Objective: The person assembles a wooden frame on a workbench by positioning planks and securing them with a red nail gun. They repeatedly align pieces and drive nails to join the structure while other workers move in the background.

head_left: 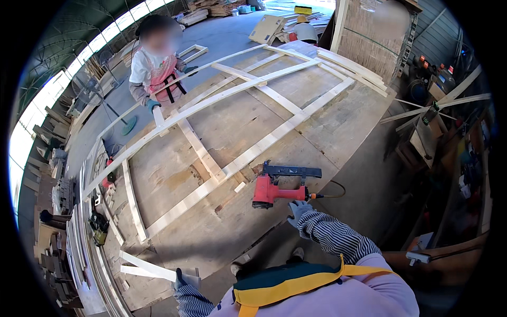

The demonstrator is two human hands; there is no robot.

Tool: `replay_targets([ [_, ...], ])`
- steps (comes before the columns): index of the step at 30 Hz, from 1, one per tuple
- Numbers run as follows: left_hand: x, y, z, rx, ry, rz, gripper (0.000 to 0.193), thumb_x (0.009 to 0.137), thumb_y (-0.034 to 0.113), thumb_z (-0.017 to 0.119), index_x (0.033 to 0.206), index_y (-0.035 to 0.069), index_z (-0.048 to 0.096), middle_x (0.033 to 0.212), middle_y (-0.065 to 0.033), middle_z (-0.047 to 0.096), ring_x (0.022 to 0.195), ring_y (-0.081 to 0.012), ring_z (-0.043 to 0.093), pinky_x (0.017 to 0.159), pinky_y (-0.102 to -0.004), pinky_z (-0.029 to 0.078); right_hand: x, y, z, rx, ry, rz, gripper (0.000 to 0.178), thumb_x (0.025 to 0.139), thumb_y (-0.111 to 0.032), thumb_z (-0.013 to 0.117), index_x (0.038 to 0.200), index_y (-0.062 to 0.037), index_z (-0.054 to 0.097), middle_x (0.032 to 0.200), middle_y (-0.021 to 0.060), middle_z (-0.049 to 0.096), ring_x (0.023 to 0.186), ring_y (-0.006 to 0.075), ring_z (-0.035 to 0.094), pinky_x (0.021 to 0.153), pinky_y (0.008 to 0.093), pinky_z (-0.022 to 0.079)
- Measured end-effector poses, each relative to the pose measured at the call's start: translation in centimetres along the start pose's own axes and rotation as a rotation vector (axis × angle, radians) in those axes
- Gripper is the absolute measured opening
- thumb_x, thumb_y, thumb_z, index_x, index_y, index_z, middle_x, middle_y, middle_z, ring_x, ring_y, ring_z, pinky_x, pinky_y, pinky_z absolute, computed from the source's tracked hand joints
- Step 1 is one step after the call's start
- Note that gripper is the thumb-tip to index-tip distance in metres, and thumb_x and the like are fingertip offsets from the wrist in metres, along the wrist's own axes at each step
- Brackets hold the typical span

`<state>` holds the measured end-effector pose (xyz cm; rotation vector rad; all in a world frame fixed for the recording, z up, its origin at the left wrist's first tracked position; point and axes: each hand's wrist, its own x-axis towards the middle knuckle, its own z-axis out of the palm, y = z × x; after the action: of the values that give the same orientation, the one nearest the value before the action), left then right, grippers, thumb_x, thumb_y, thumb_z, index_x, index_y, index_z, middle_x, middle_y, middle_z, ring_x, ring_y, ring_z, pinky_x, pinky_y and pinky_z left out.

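My left hand (186,280), in a grey-blue glove, is closed round the near ends of two short pale wooden slats (145,266) at the table's near left edge. A red pneumatic staple gun (272,191) with a black magazine lies on the worktable (253,222), its air hose running right. Just below the end of its handle is my gloved right hand (300,212), fingers apart; whether they touch the gun cannot be made out. Beyond both hands a large pale wooden frame (264,140) with several crosspieces lies across the table.
Across the table a co-worker (158,68) in a pink apron has gloved hands at the frame's far side. A second red tool (109,171) lies at the left. Long strips (359,74) are stacked at the far right edge. A standing fan (95,95) is beyond the table.
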<state>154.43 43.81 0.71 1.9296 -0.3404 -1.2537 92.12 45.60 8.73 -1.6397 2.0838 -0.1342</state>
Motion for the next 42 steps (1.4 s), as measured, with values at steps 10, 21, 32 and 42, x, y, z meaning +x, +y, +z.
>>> replay_targets([
  [10,-19.7,2.7,12.3,0.247,0.261,0.191,0.065,0.068,0.034,0.081,0.113,-0.002,0.052,0.095,-0.0114,0.062,0.082,-0.0212,0.06,0.07,-0.0336,0.052,12.9,12.1,7.4,-0.074,-0.151,0.154,0.064,0.085,-0.04,0.059,0.138,-0.0112,0.039,0.142,0.0154,0.037,0.131,0.0341,0.034,0.108,0.0515,0.028],
  [21,-22.1,3.6,32.5,0.188,0.093,0.255,0.064,0.064,0.017,0.084,0.115,-0.001,0.052,0.099,-0.0116,0.063,0.087,-0.0219,0.061,0.075,-0.0336,0.053,16.1,9.5,-6.3,-0.234,-0.707,-0.375,0.049,0.086,-0.036,0.053,0.129,-0.0126,0.05,0.125,0.0152,0.056,0.118,0.0303,0.052,0.097,0.0471,0.04],
  [32,-29.3,7.7,62.4,0.283,-0.426,0.393,0.067,0.064,0.015,0.086,0.119,-0.002,0.051,0.103,-0.0129,0.064,0.091,-0.0216,0.063,0.08,-0.0337,0.053,19.2,37.8,-26.5,-0.244,-0.583,-0.059,0.057,0.074,-0.042,0.066,0.119,-0.0102,0.054,0.113,0.0161,0.062,0.106,0.0311,0.059,0.095,0.0426,0.042],
  [42,-33.8,8.3,95.1,0.322,-0.469,0.441,0.069,0.069,0.025,0.084,0.122,-0.005,0.051,0.112,-0.0137,0.063,0.102,-0.0208,0.06,0.092,-0.0318,0.047,28.8,67.6,-38.0,-0.176,-0.402,0.553,0.078,0.069,-0.044,0.071,0.128,-0.004,0.041,0.122,0.0183,0.057,0.115,0.0335,0.054,0.103,0.0423,0.036],
])
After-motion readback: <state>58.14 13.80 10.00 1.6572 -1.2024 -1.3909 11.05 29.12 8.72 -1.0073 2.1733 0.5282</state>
